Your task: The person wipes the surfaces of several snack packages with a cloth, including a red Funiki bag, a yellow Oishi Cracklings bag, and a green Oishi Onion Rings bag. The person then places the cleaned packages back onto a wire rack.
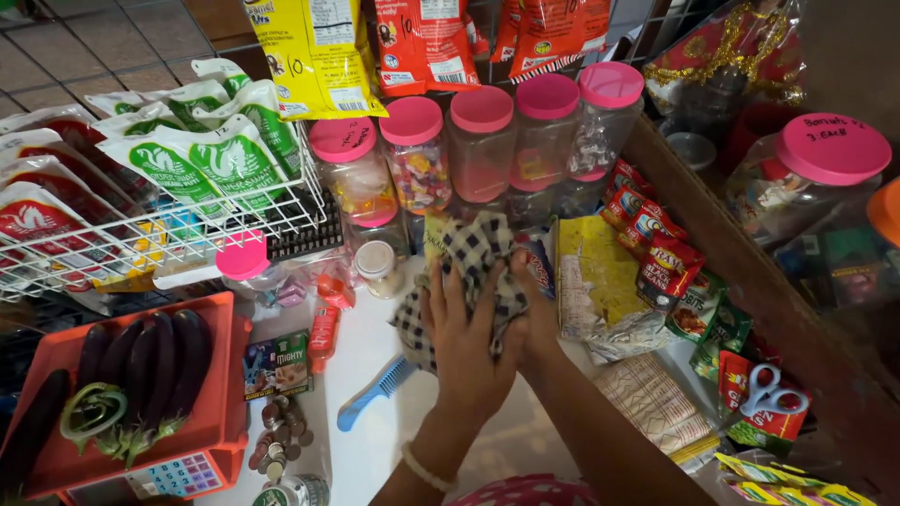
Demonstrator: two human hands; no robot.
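Hands [487,328] bunch checked cloth [473,258] beside foil packet [600,281].

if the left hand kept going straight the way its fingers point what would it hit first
The left hand points up the counter, already pressing the checked cloth. Beyond that, probably the pink-lidded candy jars, though depth is hard to judge.

Two bare forearms rise from the bottom edge of the view, with no sleeves on either. The left hand [466,349] has a thin pale bangle around its wrist and no rings that can be seen. The right hand [531,323] is partly hidden and its wrist is bare. Just below the bangle shows a patch of pink garment with small white dots.
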